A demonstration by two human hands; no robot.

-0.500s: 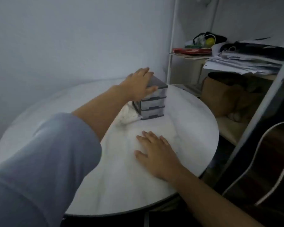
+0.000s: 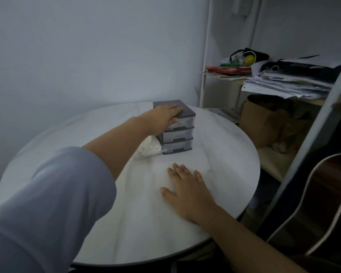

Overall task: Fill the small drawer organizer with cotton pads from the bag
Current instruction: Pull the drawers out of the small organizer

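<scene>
Head view looks down over a round white table (image 2: 215, 174) with the organizer (image 2: 177, 134) standing toward its far side, upright, its three clear drawers all pushed in. The left hand (image 2: 163, 119) lies across the dark top of the organizer, fingers straight and close together, thumb hanging over the front edge by the top drawer. Nothing is pinched. It reads as a steadying press: the light plastic tower would likely slide or tip when a drawer is pulled, so weight from above pins it down.

The bag (image 2: 150, 149) of white pads lies on the table just left of the organizer, against its lower corner and partly hidden by the left forearm. Whether it is open I cannot tell. It sits close, probably so pads can go straight across into a drawer.

The right hand (image 2: 187, 192) rests flat on the table nearer the person, well apart from the organizer, fingers straight and slightly spread, holding nothing. It seems to be bracing the lean forward, and it is free to pull a drawer.

No pads show in any drawer, so filling looks not yet begun. A shelf (image 2: 224, 75) of papers (image 2: 287, 83) and a guitar (image 2: 323, 203) stand to the right.
</scene>
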